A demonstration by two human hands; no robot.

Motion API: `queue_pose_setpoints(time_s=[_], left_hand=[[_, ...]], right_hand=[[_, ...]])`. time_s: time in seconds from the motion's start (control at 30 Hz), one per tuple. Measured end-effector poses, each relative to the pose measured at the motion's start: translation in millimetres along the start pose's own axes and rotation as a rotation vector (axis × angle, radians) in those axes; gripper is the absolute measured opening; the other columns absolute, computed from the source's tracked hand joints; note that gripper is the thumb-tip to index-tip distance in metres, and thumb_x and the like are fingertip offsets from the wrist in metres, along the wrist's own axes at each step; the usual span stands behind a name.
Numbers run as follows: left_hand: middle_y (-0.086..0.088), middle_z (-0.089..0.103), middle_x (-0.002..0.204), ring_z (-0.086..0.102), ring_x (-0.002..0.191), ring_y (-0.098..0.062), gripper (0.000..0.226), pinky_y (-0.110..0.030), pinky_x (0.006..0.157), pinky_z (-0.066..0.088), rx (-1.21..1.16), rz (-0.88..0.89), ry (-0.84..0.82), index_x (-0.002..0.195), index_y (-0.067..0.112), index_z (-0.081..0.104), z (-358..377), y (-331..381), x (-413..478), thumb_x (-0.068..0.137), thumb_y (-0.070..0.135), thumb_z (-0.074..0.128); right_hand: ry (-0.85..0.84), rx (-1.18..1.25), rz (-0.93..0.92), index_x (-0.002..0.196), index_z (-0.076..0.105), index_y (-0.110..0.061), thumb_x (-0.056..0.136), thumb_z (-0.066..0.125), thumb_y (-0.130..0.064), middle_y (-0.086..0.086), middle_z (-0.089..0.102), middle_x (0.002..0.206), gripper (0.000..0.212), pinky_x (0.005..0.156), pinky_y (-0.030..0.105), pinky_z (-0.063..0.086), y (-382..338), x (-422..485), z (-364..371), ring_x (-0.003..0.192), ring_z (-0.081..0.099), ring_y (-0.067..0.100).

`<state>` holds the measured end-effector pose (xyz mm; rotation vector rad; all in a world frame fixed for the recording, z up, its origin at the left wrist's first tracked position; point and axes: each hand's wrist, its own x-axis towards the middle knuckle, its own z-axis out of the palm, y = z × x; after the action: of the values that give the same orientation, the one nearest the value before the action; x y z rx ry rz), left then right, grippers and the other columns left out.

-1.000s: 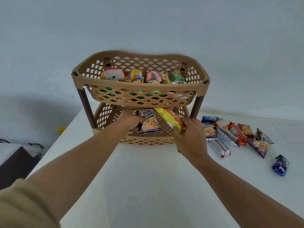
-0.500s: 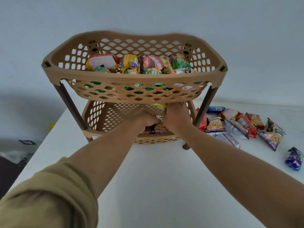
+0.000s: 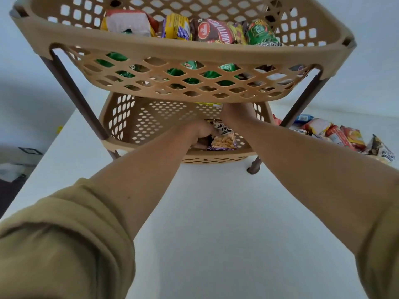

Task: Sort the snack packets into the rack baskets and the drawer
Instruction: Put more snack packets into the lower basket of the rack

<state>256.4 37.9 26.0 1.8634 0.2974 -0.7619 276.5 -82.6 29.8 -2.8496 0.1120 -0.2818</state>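
Note:
A tan two-tier rack stands on the white table. Its upper basket (image 3: 181, 51) holds several snack packets. Both my arms reach into the lower basket (image 3: 138, 128). My left hand (image 3: 199, 134) grips the left edge of a salted peanuts packet (image 3: 223, 139) that lies on the basket floor. My right hand (image 3: 235, 112) is deeper inside, mostly hidden under the upper basket, with a strip of the yellow packet (image 3: 208, 104) showing just beside it; whether it still holds that packet is hidden.
Several loose snack packets (image 3: 336, 134) lie on the table to the right of the rack, past its brown leg (image 3: 254, 166). The table's left edge (image 3: 36, 169) drops to a dark floor area.
Both hands went from the lower basket's front rim deep inside it, carrying the peanuts and yellow packets in. My head moved closer, so the rack fills the view.

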Motion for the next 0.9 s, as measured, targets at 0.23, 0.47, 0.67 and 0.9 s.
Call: queue_pose_setpoints(time_s=[0.23,0.47,0.67,0.9], left_hand=[[-0.008,0.063,0.121,0.064,0.104,-0.022,0.044,-0.027,0.065,0.060,-0.032,0.031,-0.045,0.120,0.007,0.057,4,-1,3,0.081,0.012,0.078],[-0.005,0.062,0.089,0.063,0.081,-0.017,0.032,-0.030,0.079,0.056,0.109,-0.002,-0.085,0.111,0.005,0.057,3,3,11,0.088,0.020,0.071],[-0.011,0.062,0.106,0.062,0.086,-0.019,0.043,-0.025,0.061,0.056,0.142,0.025,-0.065,0.121,0.002,0.055,5,9,14,0.085,0.017,0.074],[-0.012,0.061,0.125,0.062,0.081,-0.015,0.053,-0.022,0.059,0.058,0.092,0.022,-0.053,0.128,0.005,0.053,6,9,16,0.082,0.017,0.077]], right_hand=[[-0.021,-0.057,0.010,0.105,0.056,-0.012,0.091,0.053,-0.010,0.004,0.052,0.088,0.015,0.060,0.034,0.039,10,5,14,0.073,0.048,0.021],[-0.057,-0.138,-0.044,0.101,0.056,-0.014,0.093,0.048,-0.013,0.010,0.062,0.100,0.011,0.065,0.036,0.040,13,11,15,0.083,0.055,0.027],[-0.011,-0.102,0.024,0.094,0.051,-0.020,0.099,0.035,-0.021,-0.001,0.052,0.088,0.017,0.064,0.031,0.036,16,16,19,0.076,0.046,0.017],[-0.059,-0.283,0.032,0.104,0.058,-0.011,0.097,0.044,-0.011,0.011,0.064,0.105,0.016,0.073,0.037,0.048,18,13,16,0.094,0.060,0.029]])
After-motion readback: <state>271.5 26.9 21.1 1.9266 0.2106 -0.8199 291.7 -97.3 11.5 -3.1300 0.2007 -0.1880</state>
